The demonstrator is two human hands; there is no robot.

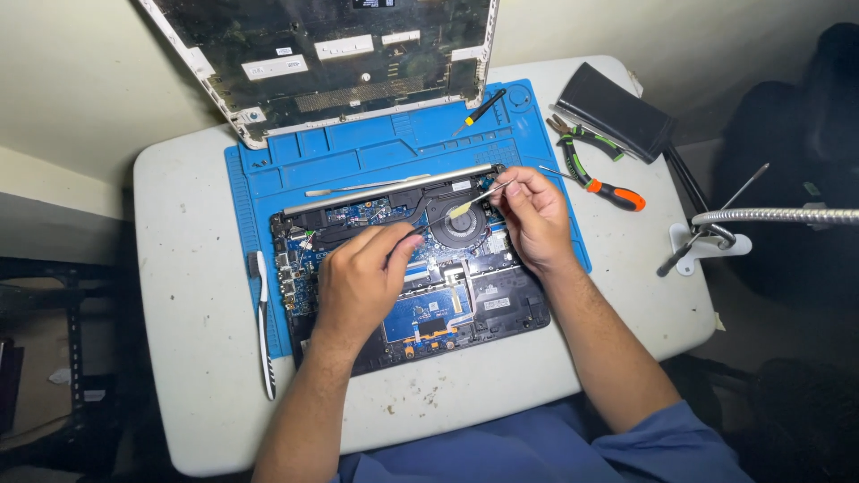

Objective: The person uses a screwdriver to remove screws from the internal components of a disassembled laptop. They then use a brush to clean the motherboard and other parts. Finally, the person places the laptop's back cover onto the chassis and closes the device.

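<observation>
Head view: an opened laptop [412, 295] lies on a blue mat [358, 156] atop a white table [197, 295], beneath both hands. Left hand [362, 282] pinches a thin brush [447, 215] over the fan [463, 224]. Right hand [535, 215], just beside it, pinches tweezers [488, 195].

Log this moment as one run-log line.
left hand: holds thin tool | right hand: pinches metal tool | tips over cooling fan | opened laptop on blue mat | orange-handled screwdriver at right
</observation>
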